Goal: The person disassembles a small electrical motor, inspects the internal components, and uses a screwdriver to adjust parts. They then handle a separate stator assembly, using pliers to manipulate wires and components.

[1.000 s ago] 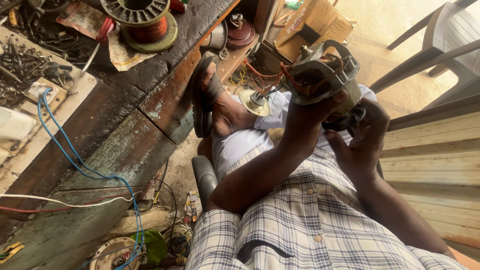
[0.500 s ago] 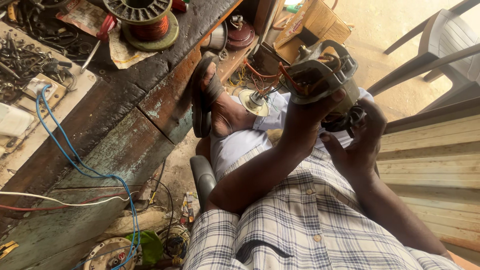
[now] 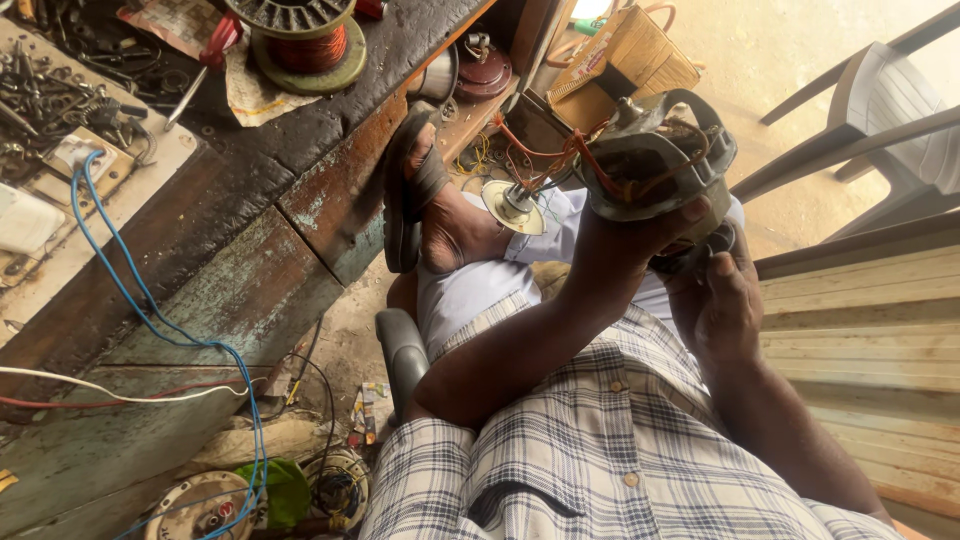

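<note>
My left hand [image 3: 622,243] grips a grey metal motor housing [image 3: 655,160] from below and holds it up in front of my chest. Copper windings and orange and red wires show inside the housing. A shaft with a pale round disc [image 3: 515,205] sticks out of its left side. My right hand [image 3: 722,300] is closed against the housing's lower right side, with the fingers partly hidden behind it. My sandalled foot [image 3: 430,200] rests against the edge of the wooden workbench [image 3: 250,250].
On the bench stand a spool of copper wire [image 3: 300,40], loose metal tools [image 3: 60,90] and a blue cable [image 3: 130,290]. A cardboard box [image 3: 625,60] lies beyond the motor. At right are a white plastic chair [image 3: 890,110] and wooden planks [image 3: 870,340]. Motor parts [image 3: 205,505] lie on the ground.
Both hands keep hold of the motor housing in about the same place. The view has shifted slightly.
</note>
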The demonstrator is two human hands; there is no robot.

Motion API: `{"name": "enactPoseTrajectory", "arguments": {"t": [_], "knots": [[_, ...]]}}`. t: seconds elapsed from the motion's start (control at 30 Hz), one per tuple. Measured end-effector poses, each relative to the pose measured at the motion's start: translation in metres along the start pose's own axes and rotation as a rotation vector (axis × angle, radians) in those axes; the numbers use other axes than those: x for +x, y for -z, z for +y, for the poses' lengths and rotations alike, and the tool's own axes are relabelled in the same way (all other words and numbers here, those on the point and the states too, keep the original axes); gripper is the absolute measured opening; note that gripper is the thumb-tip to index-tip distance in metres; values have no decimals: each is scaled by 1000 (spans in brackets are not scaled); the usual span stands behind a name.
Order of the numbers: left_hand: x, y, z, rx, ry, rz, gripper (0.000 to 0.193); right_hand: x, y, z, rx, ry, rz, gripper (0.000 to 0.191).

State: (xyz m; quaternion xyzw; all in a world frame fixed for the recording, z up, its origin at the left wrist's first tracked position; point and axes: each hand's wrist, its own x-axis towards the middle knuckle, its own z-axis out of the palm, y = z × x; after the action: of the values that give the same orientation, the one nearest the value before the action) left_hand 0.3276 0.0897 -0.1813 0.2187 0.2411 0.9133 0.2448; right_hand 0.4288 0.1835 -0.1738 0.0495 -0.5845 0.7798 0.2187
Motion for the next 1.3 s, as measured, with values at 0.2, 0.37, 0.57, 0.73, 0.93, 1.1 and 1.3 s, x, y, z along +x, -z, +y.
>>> {"name": "enactPoseTrajectory", "arguments": {"t": [0.2,0.37,0.57,0.73,0.93,1.1,1.3], "knots": [[2,0,2,-37,-27,-20,46,0,0,0,-47,19,3,71],[3,1,2,-94,17,-3,49,-3,3,5,-148,89,65,64],[6,1,3,-130,46,7,52,-3,2,5,-222,130,64,62],[5,0,2,-122,34,7,45,-6,-3,3,-317,176,60,63],[6,1,-2,-151,37,36,50,-6,-2,7,-689,331,84,71],[5,0,-1,-169,80,36,48,-5,1,8,-758,377,76,75],[5,-1,1,-214,129,59,43,-4,3,9,-847,413,71,76]]}}
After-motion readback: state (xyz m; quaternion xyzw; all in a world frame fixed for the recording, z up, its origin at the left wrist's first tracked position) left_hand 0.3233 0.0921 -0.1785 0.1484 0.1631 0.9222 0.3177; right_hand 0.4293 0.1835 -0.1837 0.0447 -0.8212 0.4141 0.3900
